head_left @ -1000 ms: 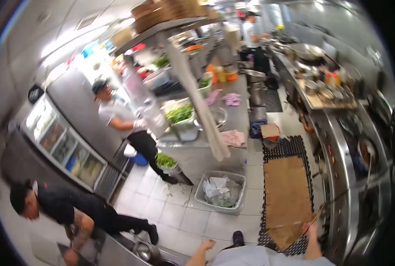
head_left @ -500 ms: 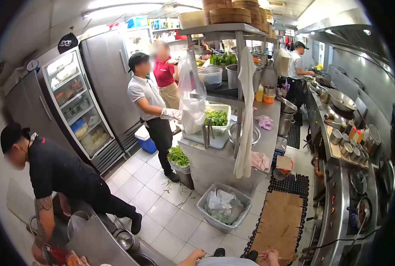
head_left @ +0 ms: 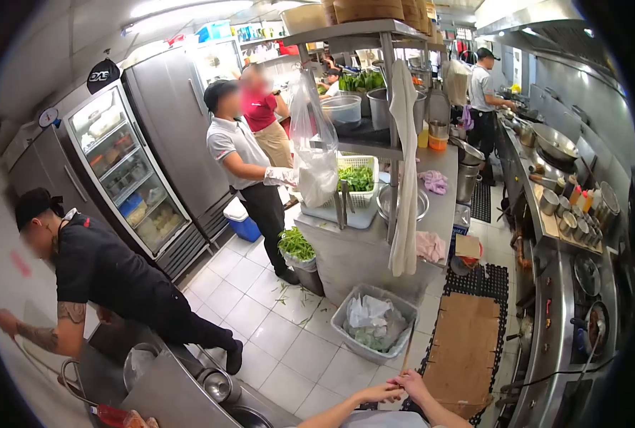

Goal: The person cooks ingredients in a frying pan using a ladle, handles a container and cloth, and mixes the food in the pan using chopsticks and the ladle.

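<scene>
My left hand (head_left: 383, 392) and my right hand (head_left: 411, 384) meet at the bottom centre, in front of my light-coloured clothing. From my right hand's closed fingers a thin brown stick (head_left: 408, 348) points up past the grey bin. My left hand's fingers are pressed together against my right hand; what they pinch is too small to make out. Just beyond the hands stands the grey bin (head_left: 342, 329) with plastic bags inside. Brown cardboard (head_left: 463, 342) lies on a black mat to the right.
A person in black (head_left: 110, 271) leans over the steel counter at left. Another person (head_left: 242, 153), wearing a glove, stands by the central steel table (head_left: 360, 257). Stoves with pans (head_left: 595, 328) line the right side. Steel bowls (head_left: 217, 385) sit at lower left. Other people are farther back.
My hands have come together from apart, and the stick now points upward. The view has steadied and shifted. The person in black has stretched an arm to the left wall.
</scene>
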A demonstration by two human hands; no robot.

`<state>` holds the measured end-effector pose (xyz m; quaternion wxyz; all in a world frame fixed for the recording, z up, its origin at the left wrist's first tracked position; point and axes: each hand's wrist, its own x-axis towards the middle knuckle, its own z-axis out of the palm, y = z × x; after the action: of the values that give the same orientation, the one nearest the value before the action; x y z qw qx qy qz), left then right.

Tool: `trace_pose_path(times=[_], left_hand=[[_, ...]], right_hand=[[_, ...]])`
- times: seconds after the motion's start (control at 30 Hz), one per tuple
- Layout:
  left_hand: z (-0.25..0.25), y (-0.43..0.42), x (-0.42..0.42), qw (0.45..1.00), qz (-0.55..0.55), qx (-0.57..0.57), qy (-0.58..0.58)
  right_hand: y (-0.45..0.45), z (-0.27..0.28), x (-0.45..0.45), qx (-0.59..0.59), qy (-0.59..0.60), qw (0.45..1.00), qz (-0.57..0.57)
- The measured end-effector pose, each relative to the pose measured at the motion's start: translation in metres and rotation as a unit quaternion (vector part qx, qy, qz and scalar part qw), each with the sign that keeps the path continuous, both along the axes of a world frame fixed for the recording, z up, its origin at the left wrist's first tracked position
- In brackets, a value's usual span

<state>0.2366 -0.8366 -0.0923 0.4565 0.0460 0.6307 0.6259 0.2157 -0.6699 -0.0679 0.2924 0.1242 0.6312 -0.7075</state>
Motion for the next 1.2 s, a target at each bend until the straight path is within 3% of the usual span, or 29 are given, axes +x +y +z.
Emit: trace_pose_path(times=[0.1, 0.23, 0.3, 0.33, 0.4, 0.47, 0.53, 0.57, 0.7, 0.77, 1.0, 1.2], left_hand=[[-0.014, -0.007, -0.01, 0.999, -0.03, 0.036, 0.006], [-0.014, -0.013, -0.005, 0.999, -0.025, -0.003, -0.047], [-0.064, -0.013, 0.001, 0.998, -0.056, 0.041, -0.009], [-0.066, -0.011, 0.006, 0.998, -0.056, 0.041, -0.008], [-0.062, -0.01, 0.019, 0.985, 0.004, -0.065, 0.158], [-0.062, -0.01, 0.029, 0.983, 0.06, -0.005, 0.173], [-0.066, -0.016, 0.036, 0.965, -0.067, -0.145, 0.21], [-0.069, -0.018, 0.028, 0.959, -0.169, -0.168, 0.153], [-0.103, -0.013, 0.023, 0.957, -0.182, -0.167, 0.15], [-0.116, -0.011, 0.025, 0.972, -0.135, -0.085, 0.173], [-0.084, -0.013, 0.026, 0.968, -0.125, -0.05, 0.212], [-0.066, -0.011, 0.026, 0.957, -0.181, -0.127, 0.186]], right_hand=[[-0.01, -0.003, 0.001, -0.017, -0.009, 0.999, 0.029], [-0.019, -0.017, 0.001, -0.002, -0.016, 0.998, 0.068], [-0.029, -0.025, 0.01, 0.026, 0.015, 0.996, 0.079], [-0.031, -0.028, 0.012, 0.055, 0.048, 0.993, 0.088], [-0.028, -0.028, 0.015, 0.119, 0.034, 0.981, 0.148], [-0.026, -0.026, 0.024, 0.215, 0.151, 0.937, 0.231], [-0.026, -0.018, 0.027, 0.246, 0.143, 0.922, 0.264], [-0.025, -0.032, 0.031, 0.258, 0.134, 0.915, 0.278], [-0.025, -0.041, 0.026, 0.306, 0.145, 0.888, 0.312], [-0.024, -0.043, 0.025, 0.325, 0.166, 0.872, 0.325], [-0.028, -0.024, 0.027, 0.357, 0.152, 0.854, 0.346], [-0.025, -0.023, 0.031, 0.352, 0.128, 0.862, 0.342]])
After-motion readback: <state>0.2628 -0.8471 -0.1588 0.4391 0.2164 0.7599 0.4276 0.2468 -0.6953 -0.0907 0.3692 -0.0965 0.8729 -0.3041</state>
